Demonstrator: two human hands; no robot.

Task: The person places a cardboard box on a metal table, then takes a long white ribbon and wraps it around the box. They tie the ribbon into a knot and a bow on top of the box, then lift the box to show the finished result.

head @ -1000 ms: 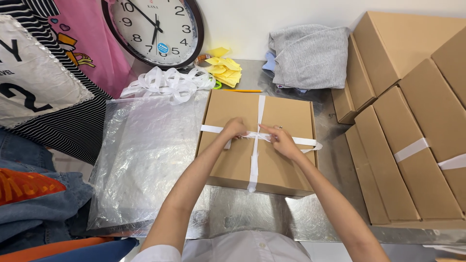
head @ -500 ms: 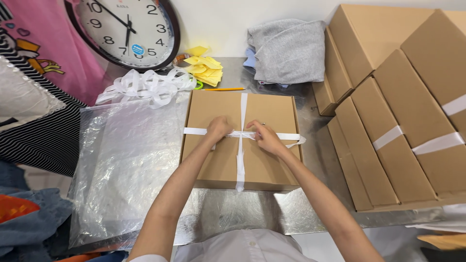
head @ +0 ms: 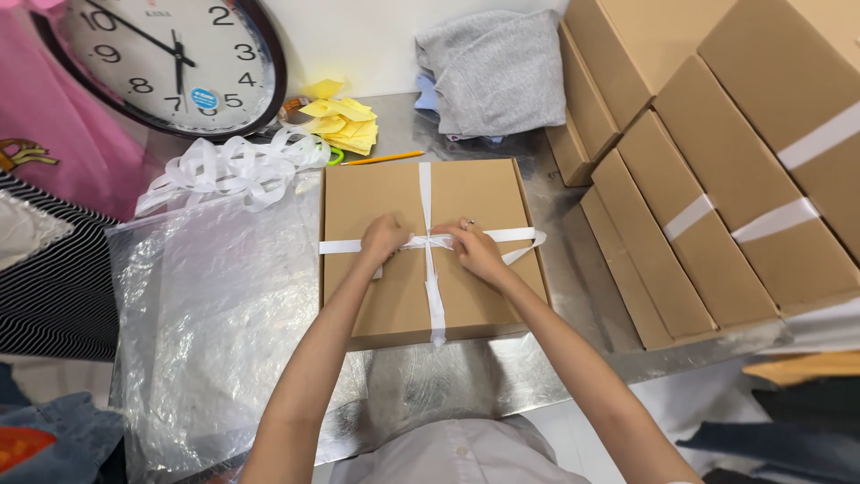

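A flat brown cardboard box [head: 394,300] lies on the steel table [head: 466,372] in front of me. White ribbon [head: 435,296] crosses its lid lengthwise and sideways. My left hand [head: 383,238] and my right hand [head: 477,251] meet at the crossing in the lid's middle, both pinching the ribbon there. A loose ribbon end loops off near the box's right edge.
Clear plastic bags [head: 210,314] lie left of the box. A pile of white ribbon [head: 237,166], a wall clock [head: 170,58], yellow notes [head: 345,121], a pencil [head: 383,159] and folded grey cloth [head: 497,72] sit behind. Stacked cardboard boxes [head: 717,179], some ribboned, fill the right side.
The view has shifted, so the box sits more to the middle. Both hands stay at the ribbon crossing, with small finger movements on the ribbon.
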